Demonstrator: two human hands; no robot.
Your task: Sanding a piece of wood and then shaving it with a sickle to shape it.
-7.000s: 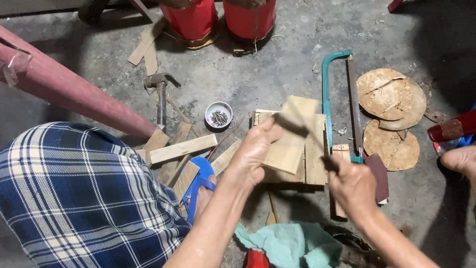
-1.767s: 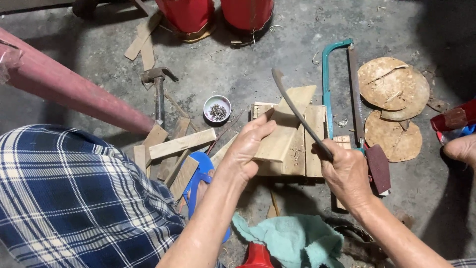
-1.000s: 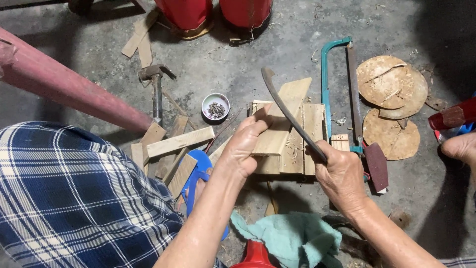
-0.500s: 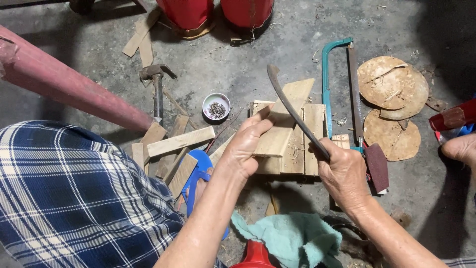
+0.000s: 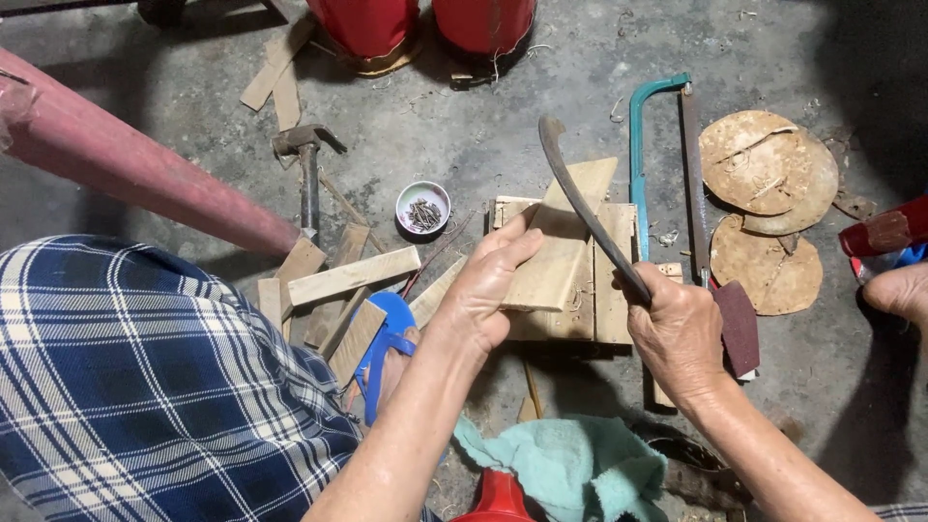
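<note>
The right hand (image 5: 681, 333) is closed in a full fist round the handle of a dark, curved, hook-tipped chopping blade (image 5: 588, 208), which rises from the fist toward eleven o'clock with its tip clear above the wood. The left hand (image 5: 488, 290) is partly open, fingers stretched and thumb pressed, pinning a pale, flat, tapered wooden slat (image 5: 561, 256) by its lower left edge. To do this stroke well, I judge that the blade should come down along the slat's right edge, with the grain, in short controlled chops, while the left fingers keep to the far side of the slat, well away from the line of the cut; the risk is the wood skidting or the edge glancing toward the thumb. The slat lies tilted, its narrow end toward one o'clock, resting on a small platform of pale nailed planks (image 5: 604, 290) that serves as a block, in the middle of the view. Its surface is light, dry and smooth, with fine shavings beside it. At one o'clock from the platform lies a teal-framed hacksaw (image 5: 638, 164); at ten o'clock a small round tin of dark nails (image 5: 423, 208) and, beyond it, a steel-headed hammer (image 5: 307, 159). Rough round wooden discs (image 5: 764, 179) lie at two o'clock on the grey concrete floor (image 5: 483, 106).
</note>
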